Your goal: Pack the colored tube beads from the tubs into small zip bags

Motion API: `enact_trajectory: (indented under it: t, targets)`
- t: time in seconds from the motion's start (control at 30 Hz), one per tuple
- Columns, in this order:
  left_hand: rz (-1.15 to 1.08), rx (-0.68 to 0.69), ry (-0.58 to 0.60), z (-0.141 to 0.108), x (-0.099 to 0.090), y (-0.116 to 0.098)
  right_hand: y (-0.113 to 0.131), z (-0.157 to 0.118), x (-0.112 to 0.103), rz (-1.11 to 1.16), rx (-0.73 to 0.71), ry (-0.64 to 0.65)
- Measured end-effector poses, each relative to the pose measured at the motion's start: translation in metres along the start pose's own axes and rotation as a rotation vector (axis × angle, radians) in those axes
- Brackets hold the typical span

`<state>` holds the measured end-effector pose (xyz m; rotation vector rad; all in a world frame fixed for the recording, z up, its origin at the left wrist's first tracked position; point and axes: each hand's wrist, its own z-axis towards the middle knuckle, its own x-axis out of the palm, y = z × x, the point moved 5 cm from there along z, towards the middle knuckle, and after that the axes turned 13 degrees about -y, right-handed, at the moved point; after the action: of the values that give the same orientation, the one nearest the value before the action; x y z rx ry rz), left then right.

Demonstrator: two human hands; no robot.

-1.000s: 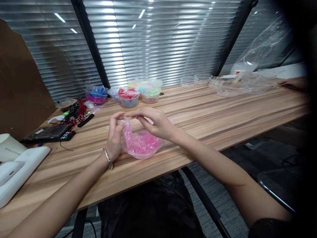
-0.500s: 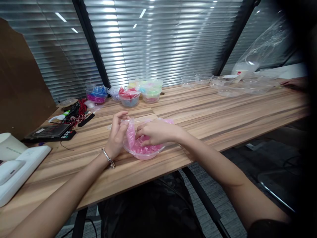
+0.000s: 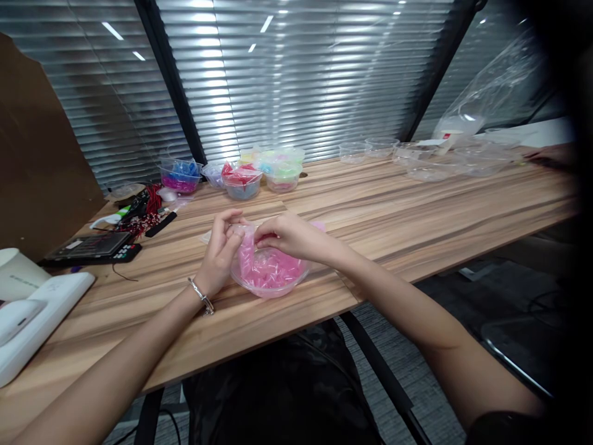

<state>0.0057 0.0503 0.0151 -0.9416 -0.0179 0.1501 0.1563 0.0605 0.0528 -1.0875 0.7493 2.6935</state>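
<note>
- The round clear bowl of pink pieces sits on the wood-grain bench, just inside its near edge.
- Bench surface stretches rightward from the bowl to the clear plastic tubs, well apart; filled tubs stand beyond, near the blinds.
- The left hand grips the upper part of a clear bag with pink contents, upright at the bowl's left side.
- The right hand has risen from inside the bowl to the bag's top, fingers narrowed; whether they pinch anything, I cannot tell.
</note>
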Motion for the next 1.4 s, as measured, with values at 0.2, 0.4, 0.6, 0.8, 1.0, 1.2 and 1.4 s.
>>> enact_trajectory:
  t: [0.2, 0.4, 0.6, 0.8, 1.0, 1.2, 1.4]
  targets:
    - [-0.051, -0.008, 0.025, 0.000, 0.002, -0.003, -0.002, -0.001, -0.006, 0.075, 0.037, -0.136]
    - [-0.021, 0.006, 0.050, 0.001, 0.003, -0.005, 0.001, -0.001, -0.008, 0.070, 0.038, -0.166]
    - [-0.050, -0.026, 0.045, 0.001, 0.004, -0.006, 0.002, 0.000, -0.007, 0.036, -0.011, -0.168]
    - [-0.061, 0.028, 0.035, 0.001, 0.005, -0.013, 0.001, 0.000, -0.006, 0.005, -0.030, -0.164]
    - [-0.054, 0.052, 0.000, 0.002, 0.003, -0.015, -0.001, 0.001, -0.008, 0.032, 0.011, -0.201]
    - [-0.083, 0.003, 0.022, 0.001, 0.003, -0.011, 0.001, 0.001, -0.017, 0.076, 0.034, -0.340]
    - [-0.041, -0.011, 0.112, 0.003, 0.004, -0.009, 0.005, 0.000, -0.022, 0.126, -0.055, -0.435]
